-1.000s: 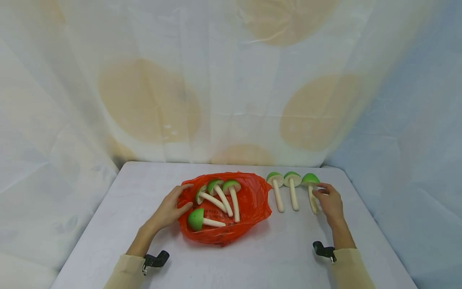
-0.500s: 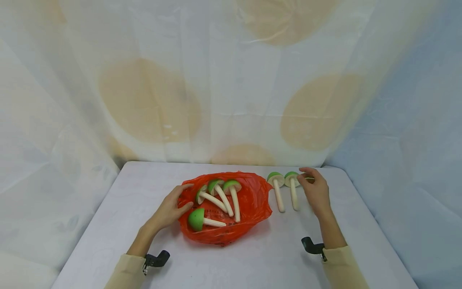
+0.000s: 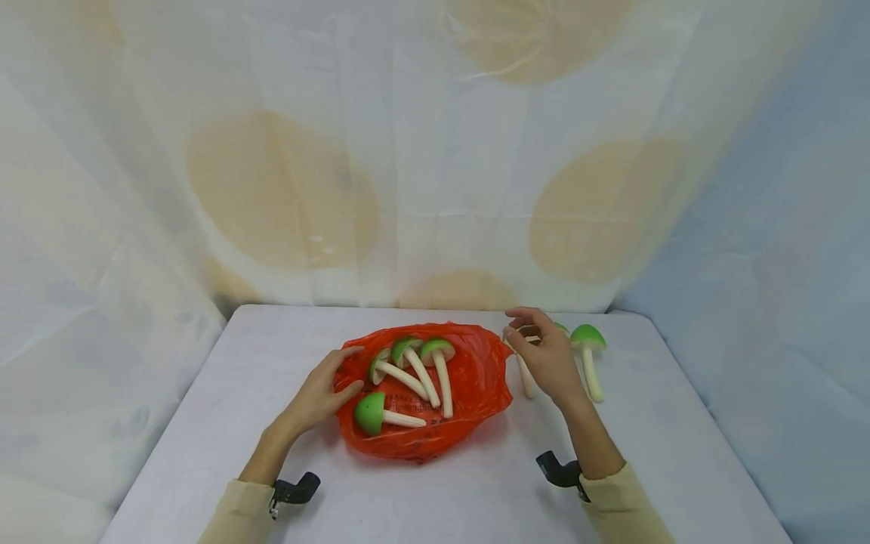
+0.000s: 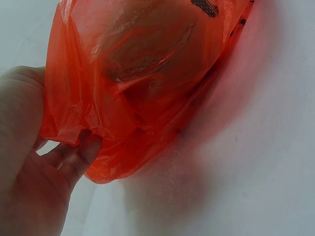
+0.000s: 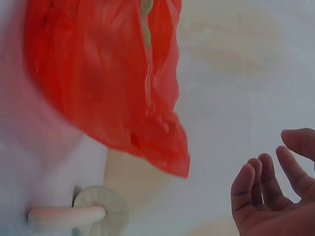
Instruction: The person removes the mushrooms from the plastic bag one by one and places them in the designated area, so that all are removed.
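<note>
A red plastic bag [image 3: 479, 378] lies spread with its mouth upward, and several toy mushrooms [image 3: 369, 412] with green caps and white stems rest in it. My left hand [image 3: 316, 393] grips the bag's left rim, its fingers and thumb around the thin film in the left wrist view. Just right of the bag, my right hand [image 3: 549, 363] hovers over a mushroom [image 3: 526, 378], whose cap it hides in the head view. In the right wrist view the right hand's fingers are relaxed and hold nothing. Another mushroom's cap peeks out behind that hand, its stem mostly hidden.
A further green-capped mushroom [image 3: 588, 355] lies at the right on the white table [image 3: 435, 506]. Spotted sheeting [image 3: 442, 189] hangs behind the table, with pale sheets on both sides. Each wrist carries a black camera mount [image 3: 297, 489].
My right hand has moved left from the rightmost mushroom, past the middle one, to the mushroom beside the bag. The rightmost mushroom stays on the table. The left hand and bag have not moved.
</note>
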`<state>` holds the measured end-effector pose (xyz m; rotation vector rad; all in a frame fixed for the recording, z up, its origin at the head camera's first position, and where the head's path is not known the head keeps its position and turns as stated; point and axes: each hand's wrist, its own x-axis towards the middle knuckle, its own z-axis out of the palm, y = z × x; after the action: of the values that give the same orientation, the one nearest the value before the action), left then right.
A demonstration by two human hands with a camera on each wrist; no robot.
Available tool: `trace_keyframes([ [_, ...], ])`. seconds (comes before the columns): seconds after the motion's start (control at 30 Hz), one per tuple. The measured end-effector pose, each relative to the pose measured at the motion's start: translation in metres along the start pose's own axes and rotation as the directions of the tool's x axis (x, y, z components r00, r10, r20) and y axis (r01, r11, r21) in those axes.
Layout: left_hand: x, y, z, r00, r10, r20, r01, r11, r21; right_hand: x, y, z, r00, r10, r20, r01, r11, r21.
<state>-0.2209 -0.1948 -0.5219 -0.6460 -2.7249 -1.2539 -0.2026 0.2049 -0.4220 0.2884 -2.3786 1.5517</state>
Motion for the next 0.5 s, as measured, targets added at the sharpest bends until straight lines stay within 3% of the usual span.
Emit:
trace_keyframes([
  [0.3,-0.001,0.001,-0.002,1.000,-0.012,0.007,0.012,1.000,0.002,-0.009,-0.019,0.038,0.988,-0.074,0.138,0.075,0.997,-0.008],
  [0.5,0.000,0.000,-0.002,1.000,-0.007,0.008,0.006,1.000,0.010,-0.014,-0.018,0.066,0.952,-0.124,0.279,0.115,0.992,0.045],
])
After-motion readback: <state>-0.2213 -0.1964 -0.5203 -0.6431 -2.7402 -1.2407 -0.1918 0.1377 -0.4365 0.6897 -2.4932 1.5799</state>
